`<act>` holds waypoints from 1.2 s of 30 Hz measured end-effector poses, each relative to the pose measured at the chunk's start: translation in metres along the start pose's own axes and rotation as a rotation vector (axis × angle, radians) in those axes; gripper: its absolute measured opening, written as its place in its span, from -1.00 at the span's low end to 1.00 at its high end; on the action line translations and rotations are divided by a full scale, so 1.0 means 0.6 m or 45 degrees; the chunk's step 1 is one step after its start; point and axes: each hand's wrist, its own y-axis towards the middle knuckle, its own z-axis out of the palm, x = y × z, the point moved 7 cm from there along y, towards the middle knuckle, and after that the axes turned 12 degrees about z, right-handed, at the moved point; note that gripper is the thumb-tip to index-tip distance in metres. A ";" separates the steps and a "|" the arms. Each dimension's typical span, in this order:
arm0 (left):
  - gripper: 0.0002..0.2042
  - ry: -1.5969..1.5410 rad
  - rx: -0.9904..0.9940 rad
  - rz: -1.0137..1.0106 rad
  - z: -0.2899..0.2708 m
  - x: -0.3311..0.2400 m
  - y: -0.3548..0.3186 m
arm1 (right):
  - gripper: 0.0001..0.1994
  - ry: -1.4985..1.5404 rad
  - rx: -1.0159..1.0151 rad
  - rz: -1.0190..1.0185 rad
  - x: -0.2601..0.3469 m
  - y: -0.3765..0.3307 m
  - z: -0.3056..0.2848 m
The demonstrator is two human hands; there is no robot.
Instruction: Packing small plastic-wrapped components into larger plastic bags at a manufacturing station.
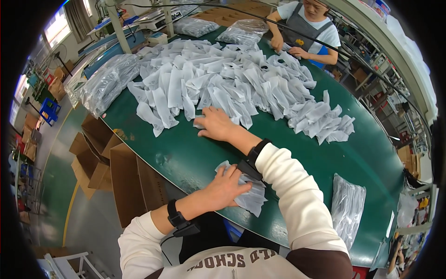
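Note:
A wide pile of whitish translucent packets (223, 79) covers the far half of the green table (297, 162). My right hand (216, 124) reaches across to the pile's near edge, its fingers spread and bent over a packet there. Close to the table's near edge, my left hand (222, 189) is closed on a small stack of the same packets (252, 197), its thumb lying across the top. Part of the stack sticks out beyond the fingers on both sides. What lies under my left palm is hidden.
Clear plastic bags of packets lie at the left (109, 83), at the back (244, 31) and at the right (347, 209). Cardboard boxes (132, 181) stand on the floor left of the table. Across the table, a co-worker (306, 32) handles something small.

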 end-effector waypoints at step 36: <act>-0.36 0.102 -0.225 0.179 -0.030 -0.032 0.037 | -0.79 0.373 0.080 0.582 -0.077 -0.369 -0.150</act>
